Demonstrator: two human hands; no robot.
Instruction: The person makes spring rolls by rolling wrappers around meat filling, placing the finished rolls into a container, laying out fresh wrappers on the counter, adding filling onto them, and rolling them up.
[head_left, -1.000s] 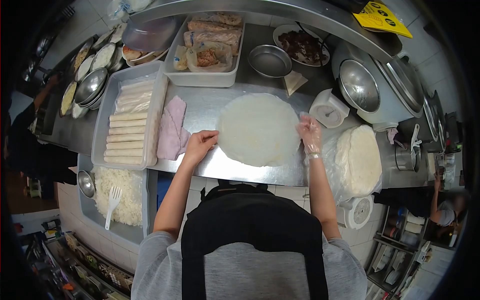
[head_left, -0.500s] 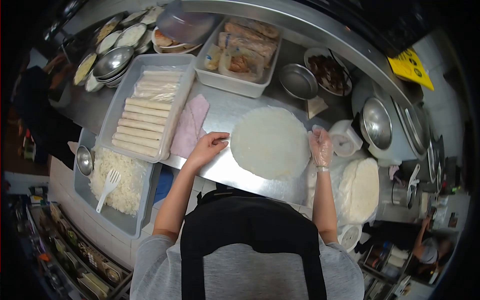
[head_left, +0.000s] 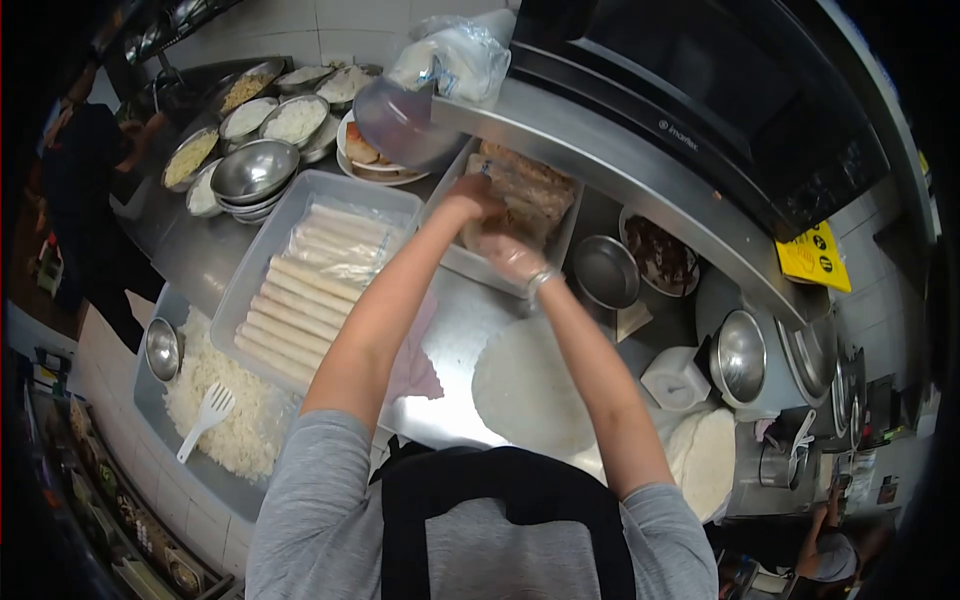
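Both my hands reach over a clear plastic bin (head_left: 455,262) at the back of the counter, which holds bags of brownish food (head_left: 535,190). My bare left hand (head_left: 474,196) is at the near left of the bin, its fingers curled at the edge of a clear plastic bag (head_left: 522,222). Just below it is my right hand (head_left: 513,258), in a clear glove, touching the same bag; its fingers are blurred and partly hidden. A thin round pale wrapper sheet (head_left: 525,385) lies flat on the steel counter (head_left: 450,330), partly under my right forearm.
To the left is a tub (head_left: 245,345) of pale rolls (head_left: 290,325), with a pink cloth (head_left: 415,360) beside it. A rice tray (head_left: 150,385) holds a white fork (head_left: 207,420). On the right are a scale (head_left: 680,378) and stacked wrappers (head_left: 700,465). A shelf (head_left: 620,160) overhangs the back.
Both hands have moved from either side of the round sheet, up and away from me, to the bags in the bin. The sheet stays on the counter. The view has shifted.
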